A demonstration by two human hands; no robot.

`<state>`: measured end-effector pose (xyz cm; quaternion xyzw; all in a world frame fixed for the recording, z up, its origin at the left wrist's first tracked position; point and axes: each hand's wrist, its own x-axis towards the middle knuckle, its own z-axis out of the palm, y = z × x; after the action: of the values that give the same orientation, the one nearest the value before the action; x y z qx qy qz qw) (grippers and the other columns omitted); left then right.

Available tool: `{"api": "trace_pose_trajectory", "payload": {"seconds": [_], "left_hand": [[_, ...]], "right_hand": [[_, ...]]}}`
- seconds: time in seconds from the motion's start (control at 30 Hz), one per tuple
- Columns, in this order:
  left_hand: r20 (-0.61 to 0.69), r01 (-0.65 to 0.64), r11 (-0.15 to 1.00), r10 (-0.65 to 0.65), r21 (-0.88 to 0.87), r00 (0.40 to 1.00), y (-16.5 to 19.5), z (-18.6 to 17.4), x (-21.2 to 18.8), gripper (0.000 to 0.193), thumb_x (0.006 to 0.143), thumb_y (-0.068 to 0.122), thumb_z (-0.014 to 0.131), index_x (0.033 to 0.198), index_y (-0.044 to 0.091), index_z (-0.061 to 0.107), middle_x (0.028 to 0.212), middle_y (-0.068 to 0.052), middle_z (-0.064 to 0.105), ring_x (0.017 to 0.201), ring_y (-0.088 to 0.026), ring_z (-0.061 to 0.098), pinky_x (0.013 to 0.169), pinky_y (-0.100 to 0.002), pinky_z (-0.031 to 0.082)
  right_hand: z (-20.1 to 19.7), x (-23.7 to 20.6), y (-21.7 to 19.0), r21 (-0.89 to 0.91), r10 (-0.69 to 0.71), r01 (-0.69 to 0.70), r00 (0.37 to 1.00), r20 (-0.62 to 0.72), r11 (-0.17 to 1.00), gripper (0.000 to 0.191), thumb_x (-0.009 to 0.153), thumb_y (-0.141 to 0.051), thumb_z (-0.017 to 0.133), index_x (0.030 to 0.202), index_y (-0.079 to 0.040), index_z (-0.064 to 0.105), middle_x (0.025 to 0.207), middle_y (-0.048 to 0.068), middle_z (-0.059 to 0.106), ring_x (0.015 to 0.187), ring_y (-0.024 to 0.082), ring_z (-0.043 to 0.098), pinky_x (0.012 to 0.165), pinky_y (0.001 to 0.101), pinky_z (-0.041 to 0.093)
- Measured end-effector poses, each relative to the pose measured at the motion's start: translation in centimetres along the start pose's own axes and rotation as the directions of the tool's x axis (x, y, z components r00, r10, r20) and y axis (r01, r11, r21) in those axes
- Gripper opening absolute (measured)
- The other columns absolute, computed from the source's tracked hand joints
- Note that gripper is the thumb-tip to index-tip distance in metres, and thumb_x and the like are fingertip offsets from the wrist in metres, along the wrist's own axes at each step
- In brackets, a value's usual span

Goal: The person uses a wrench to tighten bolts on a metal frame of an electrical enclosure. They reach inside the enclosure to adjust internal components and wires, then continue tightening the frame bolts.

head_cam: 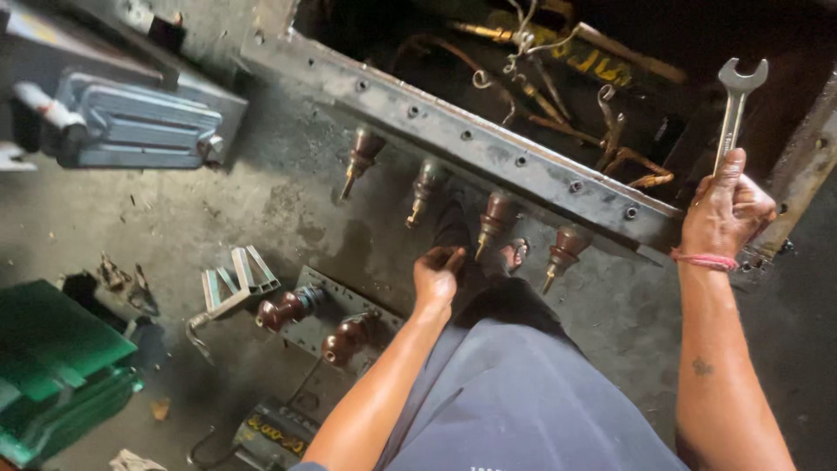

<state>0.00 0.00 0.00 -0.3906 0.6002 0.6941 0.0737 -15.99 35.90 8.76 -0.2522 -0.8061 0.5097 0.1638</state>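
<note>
Near us, our left hand [436, 275] hangs loose and holds nothing, just over our knee. Farther off, our right hand [725, 214] has a tight grip on a spanner [735, 109], jaws up, so it stays ready beside the bolted tank rim [488, 144] and its brown insulators [493, 222].

floor [218, 209]: stained concrete | on it: grey plate with brown insulators [336, 327], green sheets [52, 349], possibly scrap brackets [235, 283]
</note>
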Motion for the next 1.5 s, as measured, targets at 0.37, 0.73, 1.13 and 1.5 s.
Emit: {"api": "trace_pose_trajectory", "payload": {"seconds": [0.37, 0.73, 1.13, 1.5], "left_hand": [[0.343, 0.247, 0.828, -0.071, -0.503, 0.937, 9.4, 0.5, -5.7, 0.013, 0.102, 0.015, 0.060, 0.100, 0.004, 0.065, 0.092, -0.010, 0.072, 0.079, -0.018, 0.070, 0.071, -0.032, 0.058], [0.576, 0.260, 0.910, -0.030, -0.323, 0.817, 11.0, 4.2, -8.0, 0.019, 0.102, 0.008, 0.063, 0.117, -0.003, 0.068, 0.104, -0.009, 0.074, 0.093, -0.016, 0.073, 0.084, -0.031, 0.062], [0.609, 0.193, 0.962, -0.037, -0.192, 0.793, 8.9, 4.0, -7.9, 0.031, 0.103, 0.003, 0.054, 0.132, 0.003, 0.062, 0.119, -0.005, 0.071, 0.103, -0.010, 0.067, 0.085, -0.026, 0.054], [0.649, 0.268, 0.916, -0.011, -0.298, 0.761, 5.1, 2.4, -8.1, 0.041, 0.104, 0.006, 0.050, 0.145, 0.004, 0.049, 0.129, -0.011, 0.067, 0.112, -0.019, 0.067, 0.096, -0.034, 0.055]], "right_hand": [[-0.8, -6.0, -8.0, 0.269, -0.406, 0.356, 0.899, 0.165, 0.895, 0.058, 0.110, -0.024, 0.088, 0.072, -0.006, 0.050, 0.064, 0.001, 0.052, 0.058, 0.011, 0.054, 0.058, 0.0280, 0.044], [1.3, -16.9, -13.1, -0.088, 0.075, -0.024, 0.763, 0.642, 0.996, 0.017, 0.082, -0.009, 0.085, 0.094, -0.002, 0.076, 0.065, -0.007, 0.044, 0.061, 0.003, 0.041, 0.052, 0.0233, 0.035], [1.4, -18.2, -11.0, -0.098, 0.203, -0.183, 0.738, 0.644, 0.978, 0.018, 0.080, -0.007, 0.085, 0.088, -0.001, 0.071, 0.071, -0.005, 0.061, 0.065, 0.002, 0.052, 0.055, 0.0213, 0.042], [0.6, -20.0, -8.9, 0.022, 0.154, -0.236, 0.695, 0.703, 0.971, 0.015, 0.081, -0.004, 0.083, 0.093, -0.001, 0.074, 0.072, -0.012, 0.051, 0.065, -0.001, 0.044, 0.055, 0.0196, 0.035]]}}
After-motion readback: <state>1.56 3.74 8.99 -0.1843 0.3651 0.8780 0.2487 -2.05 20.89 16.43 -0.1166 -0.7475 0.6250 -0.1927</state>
